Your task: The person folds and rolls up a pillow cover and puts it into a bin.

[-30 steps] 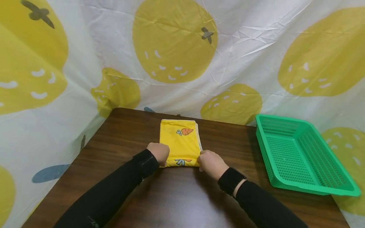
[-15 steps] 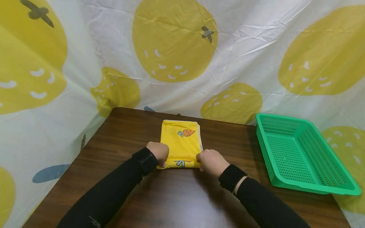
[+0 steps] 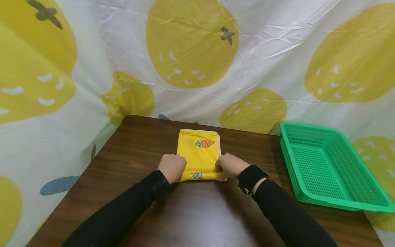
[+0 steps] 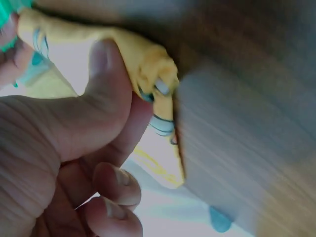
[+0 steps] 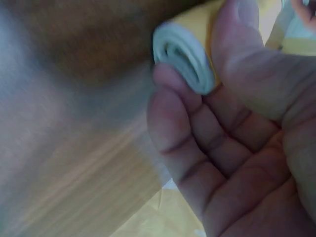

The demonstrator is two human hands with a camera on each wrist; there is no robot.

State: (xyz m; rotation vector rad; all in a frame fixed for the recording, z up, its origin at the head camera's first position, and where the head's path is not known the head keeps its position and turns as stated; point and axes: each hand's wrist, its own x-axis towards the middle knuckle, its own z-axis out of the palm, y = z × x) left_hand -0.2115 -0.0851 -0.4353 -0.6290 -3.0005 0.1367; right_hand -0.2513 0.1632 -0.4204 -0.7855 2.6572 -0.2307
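Observation:
A yellow cloth (image 3: 200, 154) printed with carrots and edged in white lies on the brown table, its near edge turned into a roll. At the left end of that roll my left hand (image 3: 171, 167) pinches the fabric; the left wrist view shows the thumb on the bunched yellow roll (image 4: 153, 69) with the index finger behind it. My right hand (image 3: 232, 166) holds the right end between thumb and fingers. Spiralled pale layers show at the roll's end (image 5: 180, 54) in the right wrist view. Part of the cloth's left side is hidden behind my left hand.
A green plastic basket (image 3: 305, 196) with perforated walls stands on the right side of the table (image 3: 197, 216). A white curtain (image 3: 197, 99) with large yellow fruit prints hangs along the back and left edges.
The cloth's far edge sits slightly farther right in the head view, partly as the view itself shifted. My right hand's fingers have moved slightly on the roll's end; both hands still hold the cloth.

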